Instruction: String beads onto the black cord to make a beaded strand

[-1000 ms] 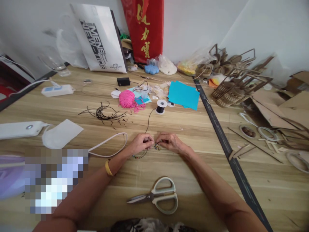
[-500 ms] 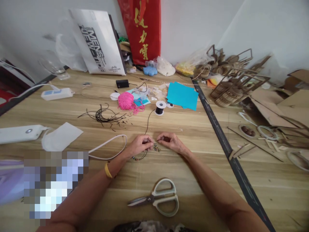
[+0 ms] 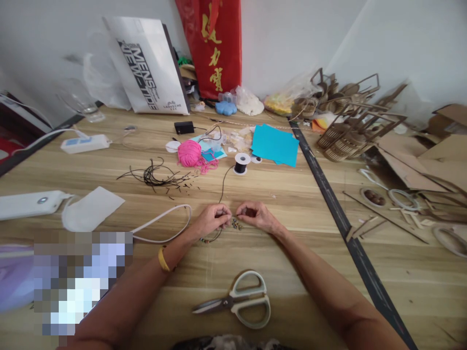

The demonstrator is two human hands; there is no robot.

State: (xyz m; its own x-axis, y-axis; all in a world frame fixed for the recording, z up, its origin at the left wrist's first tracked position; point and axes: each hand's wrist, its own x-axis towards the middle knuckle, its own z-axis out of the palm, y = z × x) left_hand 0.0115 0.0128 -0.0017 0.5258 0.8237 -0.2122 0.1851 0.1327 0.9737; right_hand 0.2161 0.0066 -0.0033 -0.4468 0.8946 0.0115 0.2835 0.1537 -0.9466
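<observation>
My left hand (image 3: 210,219) rests on the wooden table (image 3: 277,194) with its fingers pinched on a thin black cord (image 3: 222,187). That cord runs up to a small spool of black cord (image 3: 241,163). My right hand (image 3: 254,215) sits just to the right, fingers curled in a pinch close to the cord's end; what it holds is too small to make out. Several small beads (image 3: 237,224) lie on the table between the two hands. A few beads hang on the cord's loop (image 3: 207,238) below my left hand.
Grey-handled scissors (image 3: 239,301) lie near the front edge. A pink yarn ball (image 3: 189,152), cut black cord pieces (image 3: 156,176), blue paper (image 3: 275,144), a white cable (image 3: 164,221) and a power strip (image 3: 85,144) are spread behind. Cardboard and wooden parts (image 3: 365,126) fill the right side.
My right hand pulled a little away from the left, then came back close to it. The view tilted slightly; the things on the table stayed put.
</observation>
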